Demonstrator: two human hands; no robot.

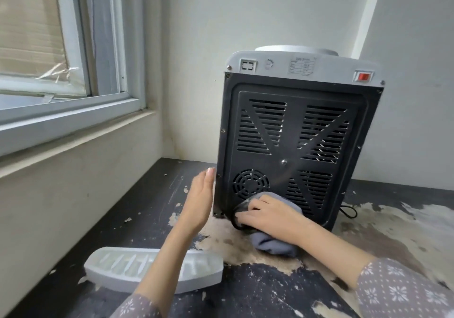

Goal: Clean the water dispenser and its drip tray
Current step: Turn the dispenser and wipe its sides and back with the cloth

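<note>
I have the water dispenser (299, 133) turned so its black vented back panel faces me, filling the right-centre of the frame; I judge that is so I can reach the grilles and the lower edge, where dust would gather. It stands on the dark, peeling tabletop (258, 290), close to the wall corner.

My right hand (272, 213), in the lower centre-right, has its fingers curled over a grey cloth (275, 245) and presses it against the bottom left corner of the panel, just under the round fan grille (250, 183). The loose end of the cloth hangs down onto the tabletop. A black cord appears to loop under the fingers there (I cannot tell whether I am gripping it along with the cloth).

My left hand (200, 199), at centre frame, is flat with straight fingers, laid along the dispenser's left side edge. I take it as a brace, so the wiping pressure does not slide or twist the unit.

The white drip tray (122, 267) lies detached in the lower left, well apart from the dispenser and partly behind my left forearm, parked to be cleaned on its own, I would guess.
</note>
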